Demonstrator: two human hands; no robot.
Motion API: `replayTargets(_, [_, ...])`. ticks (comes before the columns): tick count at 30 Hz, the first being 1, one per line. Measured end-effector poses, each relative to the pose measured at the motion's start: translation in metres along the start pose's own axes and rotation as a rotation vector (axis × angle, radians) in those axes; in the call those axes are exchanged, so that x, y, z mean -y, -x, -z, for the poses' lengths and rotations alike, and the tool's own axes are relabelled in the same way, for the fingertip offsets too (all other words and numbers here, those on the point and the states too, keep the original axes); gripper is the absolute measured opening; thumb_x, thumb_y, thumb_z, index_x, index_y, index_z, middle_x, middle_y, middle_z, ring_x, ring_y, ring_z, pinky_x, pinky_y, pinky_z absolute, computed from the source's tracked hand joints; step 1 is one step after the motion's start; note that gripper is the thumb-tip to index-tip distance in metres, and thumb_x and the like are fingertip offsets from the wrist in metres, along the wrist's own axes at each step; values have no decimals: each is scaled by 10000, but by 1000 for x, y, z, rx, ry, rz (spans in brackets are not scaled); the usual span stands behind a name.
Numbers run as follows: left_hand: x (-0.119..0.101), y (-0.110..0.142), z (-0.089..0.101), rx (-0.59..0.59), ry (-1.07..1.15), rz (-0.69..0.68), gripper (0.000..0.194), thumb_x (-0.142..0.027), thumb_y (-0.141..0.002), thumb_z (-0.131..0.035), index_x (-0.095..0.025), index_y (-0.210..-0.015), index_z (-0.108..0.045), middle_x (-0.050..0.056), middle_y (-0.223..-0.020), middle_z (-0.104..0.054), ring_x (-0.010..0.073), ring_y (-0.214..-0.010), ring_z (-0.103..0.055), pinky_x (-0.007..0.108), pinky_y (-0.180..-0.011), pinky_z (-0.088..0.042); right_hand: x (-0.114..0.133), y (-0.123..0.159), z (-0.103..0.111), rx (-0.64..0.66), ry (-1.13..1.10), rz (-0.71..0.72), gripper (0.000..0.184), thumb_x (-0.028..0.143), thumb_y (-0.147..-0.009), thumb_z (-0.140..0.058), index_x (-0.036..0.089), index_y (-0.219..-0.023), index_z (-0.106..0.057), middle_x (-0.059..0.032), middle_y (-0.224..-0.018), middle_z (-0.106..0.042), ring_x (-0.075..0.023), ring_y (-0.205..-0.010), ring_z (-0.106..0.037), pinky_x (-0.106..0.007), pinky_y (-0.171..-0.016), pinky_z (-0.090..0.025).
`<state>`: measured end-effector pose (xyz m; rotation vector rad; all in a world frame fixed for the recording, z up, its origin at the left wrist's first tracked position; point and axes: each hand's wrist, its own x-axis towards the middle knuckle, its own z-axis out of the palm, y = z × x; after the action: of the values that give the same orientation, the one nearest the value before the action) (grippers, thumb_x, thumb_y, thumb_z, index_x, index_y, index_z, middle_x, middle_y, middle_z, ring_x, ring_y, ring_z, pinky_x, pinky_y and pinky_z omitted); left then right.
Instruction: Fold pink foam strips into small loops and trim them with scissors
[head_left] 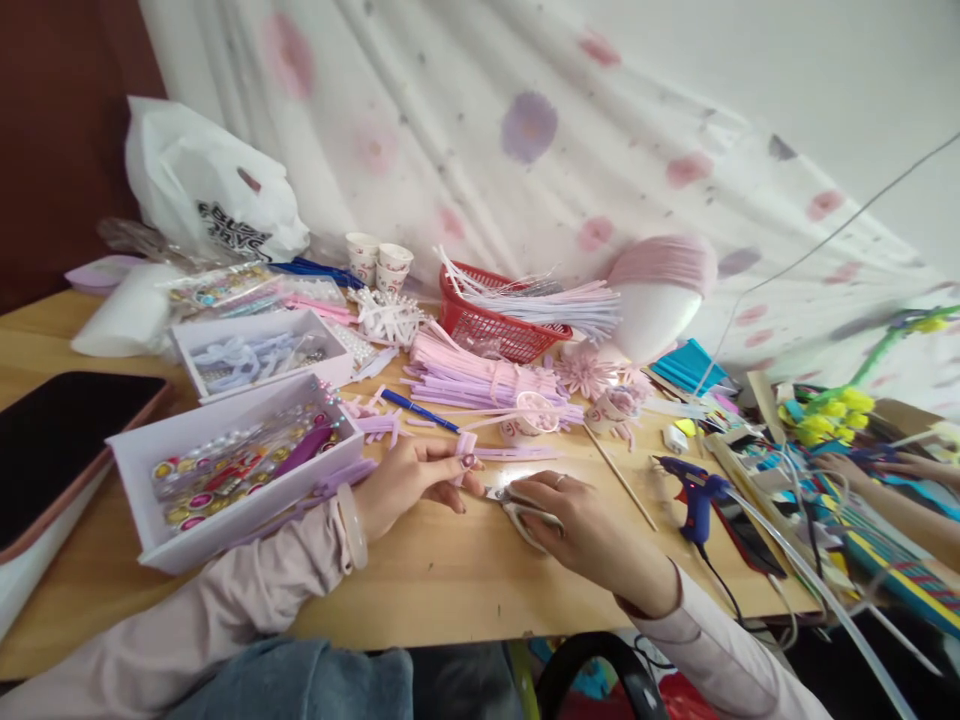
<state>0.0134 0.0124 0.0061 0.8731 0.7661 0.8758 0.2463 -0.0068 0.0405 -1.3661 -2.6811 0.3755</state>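
My left hand (pixel 412 475) pinches a short piece of pale pink pipe cleaner (pixel 465 443) between thumb and fingers. In my right hand (pixel 574 520) is a pair of scissors (pixel 534 527), with white-grey handles and blades towards my left fingertips. The blades are partly hidden by my fingers. Behind both hands lies a thick bundle of pink and lilac pipe cleaners (pixel 480 375). Short cut lilac pieces (pixel 381 427) lie left of a blue pen (pixel 420 410). A paper cup (pixel 529 418) holding small pink bits stands just beyond my hands.
At the left are a white box of beads and gems (pixel 150 505), another white box (pixel 210 385) and a phone (pixel 75 430). A red basket (pixel 480 322) stands behind. On the right lie a wooden stick (pixel 621 478) and glue gun (pixel 696 500); another person's hands (pixel 862 485) are beyond.
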Motion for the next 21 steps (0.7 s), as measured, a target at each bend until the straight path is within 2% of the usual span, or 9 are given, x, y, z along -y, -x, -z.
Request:
replayTargets(2, [2, -1, 1, -17, 3, -14, 278, -321, -658, -717, -93, -813, -686, 88, -709, -710, 104, -478, -586, 240, -557, -482, 6, -1, 6, -43, -35, -48, 191, 280, -847, -493, 204, -948, -636, -90, -856, -636, -193, -778, -589, -294, -695, -437])
replayTargets(4, [3, -2, 3, -29, 6, -36, 282, -326, -672, -707, -92, -829, -684, 88, -718, -709, 96, -476, -578, 227, -546, -473, 13, -7, 9, -91, -182, -180, 218, 346, -863, -478, 190, -919, -621, -74, -764, -642, -179, -686, -600, -288, -631, -460])
replayTargets(6, [4, -2, 4, -40, 4, -56, 287, -332, -684, -698, -95, -845, -683, 84, -722, -708, 88, -474, -572, 215, -538, -461, 17, -18, 8, -90, -519, -359, 297, 422, -867, -464, 180, -1012, -557, -49, -685, -639, -153, -556, -597, -260, -520, -475])
replayTargets(8, [5, -2, 6, -53, 3, -69, 291, -333, -685, -698, -98, -857, -683, 78, -725, -707, 84, -475, -567, 210, -534, -453, 18, -33, 2, -30, -949, -509, 369, 460, -860, -470, 184, -1104, -472, -24, -662, -638, -126, -472, -587, -222, -434, -473])
replayTargets(10, [5, -1, 6, -67, -1, -87, 293, -333, -678, -702, -101, -856, -686, 74, -720, -705, 85, -480, -562, 207, -529, -445, 17, -50, -6, -14, -1278, -584, 331, 437, -852, -505, 185, -1064, -469, 2, -651, -629, -83, -414, -554, -173, -387, -454])
replayTargets(13, [4, -1, 5, -63, -13, -93, 297, -339, -674, -701, -102, -853, -691, 77, -717, -704, 91, -483, -558, 210, -518, -434, 14, -74, -16, -55, -1592, -634, 217, 369, -874, -500, 174, -970, -492, 15, -643, -621, -41, -376, -510, -125, -362, -429])
replayTargets(16, [4, -1, 3, -76, -16, -101, 298, -338, -662, -711, -97, -836, -692, 78, -706, -702, 89, -469, -546, 210, -509, -427, 16, -93, -23, -162, -1685, -666, 215, 371, -873, -497, 165, -932, -513, 44, -558, -559, -25, -338, -434, -100, -320, -359])
replayTargets(19, [5, -2, 3, -82, -24, -110, 309, -345, -660, -712, -90, -833, -687, 80, -703, -701, 88, -455, -542, 212, -499, -425, 21, -101, -24, -312, -1579, -607, 262, 410, -823, -547, 155, -881, -539, 86, -493, -440, -20, -314, -328, -110, -290, -263])
replayTargets(21, [4, -3, 4, -83, -20, -128, 309, -351, -672, -703, -89, -834, -682, 79, -706, -700, 87, -454, -546, 213, -501, -431, 24, -99, -19, -410, -1416, -509, 306, 456, -811, -533, 150, -797, -552, 91, -463, -380, -30, -315, -301, -136, -296, -230])
